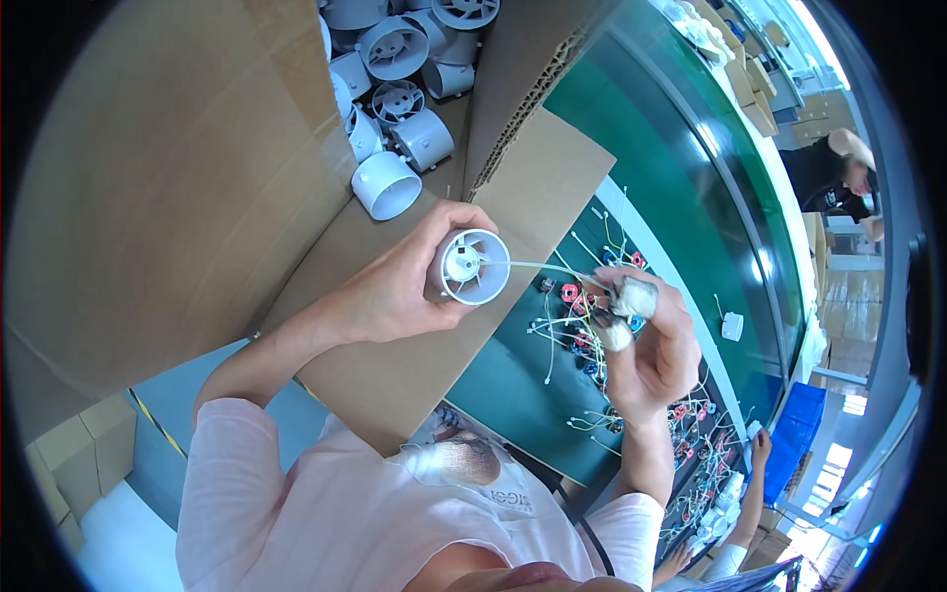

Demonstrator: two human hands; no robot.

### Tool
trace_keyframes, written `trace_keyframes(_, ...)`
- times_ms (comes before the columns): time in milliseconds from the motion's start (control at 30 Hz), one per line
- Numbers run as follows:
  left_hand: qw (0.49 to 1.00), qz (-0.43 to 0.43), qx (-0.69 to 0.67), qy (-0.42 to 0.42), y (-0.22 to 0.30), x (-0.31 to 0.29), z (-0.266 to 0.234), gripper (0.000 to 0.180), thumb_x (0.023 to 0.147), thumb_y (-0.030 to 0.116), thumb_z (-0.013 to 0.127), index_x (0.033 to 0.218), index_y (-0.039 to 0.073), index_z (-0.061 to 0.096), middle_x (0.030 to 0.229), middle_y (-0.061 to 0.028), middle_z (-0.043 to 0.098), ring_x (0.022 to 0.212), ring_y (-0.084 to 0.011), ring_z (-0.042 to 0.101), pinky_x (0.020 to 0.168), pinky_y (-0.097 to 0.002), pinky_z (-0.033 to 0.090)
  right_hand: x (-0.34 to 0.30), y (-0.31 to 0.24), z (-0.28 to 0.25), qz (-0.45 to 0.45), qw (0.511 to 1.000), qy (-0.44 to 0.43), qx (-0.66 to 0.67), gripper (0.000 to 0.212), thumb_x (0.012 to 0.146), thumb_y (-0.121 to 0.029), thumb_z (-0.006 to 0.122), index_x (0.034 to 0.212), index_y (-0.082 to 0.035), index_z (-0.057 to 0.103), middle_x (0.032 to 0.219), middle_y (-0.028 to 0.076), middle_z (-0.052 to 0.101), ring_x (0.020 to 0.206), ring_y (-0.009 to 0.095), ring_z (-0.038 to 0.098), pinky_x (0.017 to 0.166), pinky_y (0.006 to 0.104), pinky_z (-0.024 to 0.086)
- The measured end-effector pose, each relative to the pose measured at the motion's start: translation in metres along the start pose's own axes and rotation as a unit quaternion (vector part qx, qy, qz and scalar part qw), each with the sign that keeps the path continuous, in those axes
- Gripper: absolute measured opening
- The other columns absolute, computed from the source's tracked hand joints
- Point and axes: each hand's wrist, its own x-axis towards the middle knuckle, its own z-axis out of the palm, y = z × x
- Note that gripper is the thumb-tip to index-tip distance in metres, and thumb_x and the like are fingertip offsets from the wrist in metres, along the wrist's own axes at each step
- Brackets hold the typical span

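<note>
Two hands, fan housing (pixel 473 266), wire (pixel 543 266)

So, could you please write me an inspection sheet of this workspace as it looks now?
Surface: green bench top, bare along the far side.
Job's things: white fan housing in left hand; right hand, fingertips taped, pinches its thin white wire.
Clutter: small wired motors on the bench.
Grippers: both hands shut.
Cables: loose leads among the motors.
Surroundings: cardboard box of white housings; another person far off.
</note>
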Motion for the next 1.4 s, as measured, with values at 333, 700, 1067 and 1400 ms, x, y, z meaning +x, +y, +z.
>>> trace_keyframes(333,1.0,0.007,0.018,0.002,0.009,-0.001,0.0,0.069,0.073,-0.003,0.061,0.135,0.004,0.032,0.122,-0.0084,0.045,0.116,-0.016,0.048,0.099,-0.0304,0.038,0.01,0.01,0.012,-0.055,0.996,-0.037,-0.057,0.03,0.072,0.008,0.068,0.099,0.003,0.058,0.09,0.019,0.066,0.08,0.029,0.067,0.068,0.0334,0.053)
trace_keyframes(700,0.999,0.002,0.021,0.024,0.009,-0.004,0.001,0.073,0.074,-0.003,0.06,0.14,0.004,0.029,0.124,-0.0091,0.044,0.118,-0.0189,0.046,0.101,-0.0333,0.037,0.013,0.001,0.019,-0.089,0.982,-0.047,-0.159,0.038,0.066,0.008,0.07,0.101,0.005,0.057,0.09,0.019,0.065,0.07,0.028,0.064,0.06,0.0326,0.051)
trace_keyframes(1067,0.965,0.116,0.202,0.119,0.008,-0.003,0.003,0.068,0.069,-0.003,0.072,0.128,0.009,0.042,0.124,-0.0163,0.043,0.115,-0.0343,0.047,0.096,-0.039,0.041,0.022,-0.036,0.026,0.053,0.989,-0.096,-0.096,0.032,0.073,0.004,0.069,0.103,0.004,0.059,0.088,0.014,0.065,0.068,0.019,0.063,0.058,0.027,0.05)
trace_keyframes(1400,0.946,0.167,0.248,0.128,0.009,-0.005,0.009,0.067,0.069,0.001,0.074,0.128,0.005,0.041,0.122,-0.0172,0.043,0.114,-0.0362,0.046,0.094,-0.0435,0.04,0.011,-0.006,0.065,0.168,0.98,-0.04,0.103,0.033,0.075,0.009,0.063,0.107,0.001,0.059,0.087,0.012,0.06,0.067,0.018,0.059,0.059,0.0269,0.048)
